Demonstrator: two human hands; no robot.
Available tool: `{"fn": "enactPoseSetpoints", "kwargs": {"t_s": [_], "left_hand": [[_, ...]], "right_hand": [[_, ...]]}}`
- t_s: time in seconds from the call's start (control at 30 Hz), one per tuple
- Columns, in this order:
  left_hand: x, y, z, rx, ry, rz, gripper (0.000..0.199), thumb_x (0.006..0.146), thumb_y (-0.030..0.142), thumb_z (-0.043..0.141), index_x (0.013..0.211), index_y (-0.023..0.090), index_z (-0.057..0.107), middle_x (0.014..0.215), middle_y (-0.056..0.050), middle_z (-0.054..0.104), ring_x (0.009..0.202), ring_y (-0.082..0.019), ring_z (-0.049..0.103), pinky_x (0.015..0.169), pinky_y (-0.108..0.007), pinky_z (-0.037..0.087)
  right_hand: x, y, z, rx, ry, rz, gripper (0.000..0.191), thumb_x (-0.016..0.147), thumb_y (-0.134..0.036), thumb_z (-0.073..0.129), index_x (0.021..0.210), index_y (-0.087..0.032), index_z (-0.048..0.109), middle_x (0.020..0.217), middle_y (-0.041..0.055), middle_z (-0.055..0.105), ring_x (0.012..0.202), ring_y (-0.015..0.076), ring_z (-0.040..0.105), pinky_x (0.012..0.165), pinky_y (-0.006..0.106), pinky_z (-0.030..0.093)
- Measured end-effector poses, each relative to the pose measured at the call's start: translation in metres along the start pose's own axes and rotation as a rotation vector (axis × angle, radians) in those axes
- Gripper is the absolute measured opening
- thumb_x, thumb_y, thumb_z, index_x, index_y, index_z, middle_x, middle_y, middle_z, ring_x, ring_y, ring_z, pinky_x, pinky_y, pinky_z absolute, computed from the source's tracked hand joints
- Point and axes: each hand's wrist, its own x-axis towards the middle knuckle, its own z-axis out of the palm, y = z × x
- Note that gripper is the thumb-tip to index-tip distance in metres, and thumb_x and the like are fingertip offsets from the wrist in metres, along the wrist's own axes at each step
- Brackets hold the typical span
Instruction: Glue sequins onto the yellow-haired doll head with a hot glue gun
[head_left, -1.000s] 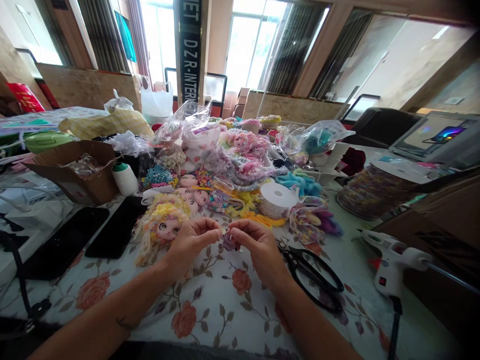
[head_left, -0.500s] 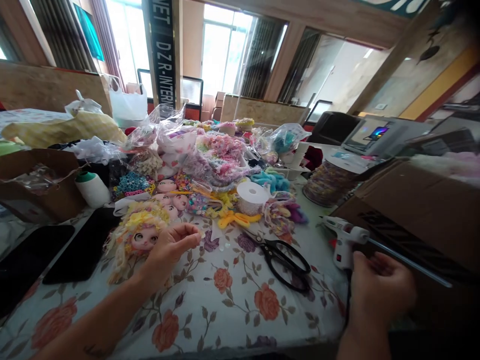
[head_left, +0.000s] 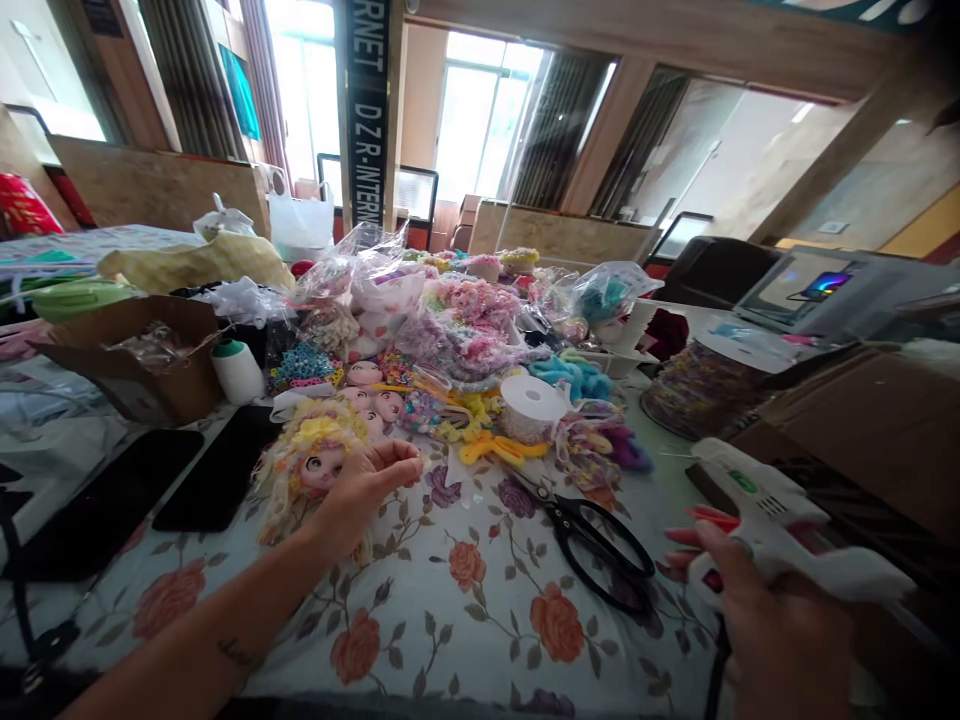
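The left hand (head_left: pixel 371 480) has thumb and fingertips pinched together on what looks like a small pale piece (head_left: pixel 424 463), above the counter (head_left: pixel 420 590) just beside a doll head (head_left: pixel 321 468). The right hand (head_left: pixel 780 610) is wrapped round the handle of a glue gun (head_left: pixel 769 490) at the right side, its nozzle pointing away; blur hides exactly how the fingers sit on the trigger. To handle this well, the pinch should stay light and near the piece's edge, the nozzle should be kept off the bare fingertips, the squeeze should be gentle, and the cord (head_left: pixel 718 660) is best kept clear of the scissors (head_left: pixel 600 550) lying between the hands. At the left, an open cardboard box (head_left: pixel 124 385) holds clear plastic packets (head_left: pixel 157 345). Farther back, a clear bag (head_left: pixel 634 280) contains something blue-green, while a white carrier bag (head_left: pixel 304 225) stands upright, its contents hidden. I cannot tell what the large carton (head_left: pixel 840 400) at the right holds.
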Motion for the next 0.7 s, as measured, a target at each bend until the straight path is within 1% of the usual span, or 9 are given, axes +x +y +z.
{"fn": "enactPoseSetpoints", "kwargs": {"t_s": [0.07,0.1,0.17,0.23,0.37,0.47,0.57,0.63,0.7], "left_hand": [[0.0,0.001,0.0,-0.007,0.012,0.015,0.018,0.073,0.031,0.07,0.072,0.015,0.064,0.067,0.0,0.055,0.064,-0.009,0.046,0.062,-0.02,0.036],[0.001,0.002,-0.001,-0.005,0.017,0.024,0.017,0.073,0.031,0.07,0.072,0.015,0.064,0.067,0.0,0.055,0.063,-0.009,0.046,0.062,-0.02,0.036],[0.001,0.004,-0.001,0.003,0.03,0.042,0.016,0.074,0.03,0.07,0.072,0.015,0.064,0.068,0.0,0.056,0.063,-0.009,0.045,0.061,-0.02,0.035],[0.001,0.005,-0.001,0.011,0.053,0.06,0.016,0.073,0.03,0.07,0.072,0.015,0.064,0.068,0.0,0.056,0.064,-0.009,0.045,0.061,-0.02,0.036],[0.0,0.006,-0.001,0.015,0.077,0.071,0.017,0.072,0.031,0.07,0.072,0.015,0.064,0.068,0.0,0.056,0.064,-0.01,0.045,0.06,-0.021,0.035],[0.0,0.006,0.001,0.018,0.071,0.054,0.019,0.072,0.032,0.071,0.073,0.015,0.064,0.068,0.0,0.056,0.063,-0.01,0.046,0.058,-0.022,0.035],[-0.001,0.006,0.001,0.046,0.069,0.048,0.019,0.072,0.034,0.07,0.074,0.016,0.064,0.067,0.001,0.056,0.06,-0.01,0.045,0.056,-0.022,0.034],[-0.001,0.006,0.001,0.062,0.068,0.048,0.02,0.072,0.034,0.069,0.074,0.016,0.064,0.067,0.001,0.055,0.059,-0.01,0.044,0.055,-0.023,0.033],[-0.002,0.007,0.002,0.07,0.067,0.049,0.019,0.073,0.034,0.069,0.074,0.016,0.063,0.067,0.001,0.055,0.059,-0.01,0.043,0.055,-0.022,0.033]], "right_hand": [[-0.049,-0.02,0.014,0.361,-0.258,0.133,0.029,0.066,-0.04,0.07,0.086,-0.019,0.067,0.064,0.0027,0.067,0.046,0.0166,0.055,0.044,0.026,0.039],[-0.071,-0.028,0.022,0.436,-0.388,0.198,0.033,0.066,-0.041,0.071,0.089,-0.019,0.067,0.062,0.0015,0.067,0.041,0.0139,0.051,0.039,0.024,0.035],[-0.106,-0.038,0.037,0.5,-0.592,0.25,0.033,0.065,-0.043,0.072,0.086,-0.017,0.069,0.057,0.0007,0.064,0.041,0.013,0.051,0.041,0.023,0.039],[-0.127,-0.04,0.05,0.476,-0.698,0.264,0.03,0.067,-0.045,0.071,0.075,-0.017,0.07,0.047,-0.0004,0.058,0.044,0.0141,0.053,0.047,0.024,0.046],[-0.14,-0.028,0.062,0.343,-0.734,0.234,0.035,0.069,-0.052,0.068,0.057,-0.018,0.068,0.043,0.001,0.057,0.045,0.0154,0.053,0.048,0.025,0.048],[-0.143,-0.018,0.065,0.254,-0.671,0.166,0.036,0.068,-0.054,0.067,0.058,-0.019,0.068,0.05,0.0019,0.061,0.05,0.0173,0.057,0.053,0.027,0.049],[-0.145,-0.014,0.067,0.266,-0.647,0.065,0.035,0.072,-0.053,0.064,0.062,-0.02,0.068,0.054,0.0022,0.063,0.055,0.0182,0.06,0.06,0.028,0.05],[-0.144,-0.016,0.068,0.296,-0.643,0.004,0.037,0.074,-0.052,0.063,0.055,-0.02,0.064,0.062,0.0041,0.067,0.058,0.0176,0.06,0.062,0.028,0.05],[-0.143,-0.017,0.068,0.288,-0.643,-0.011,0.046,0.075,-0.052,0.063,0.043,-0.02,0.055,0.06,0.0042,0.066,0.055,0.0163,0.058,0.061,0.027,0.049]]}}
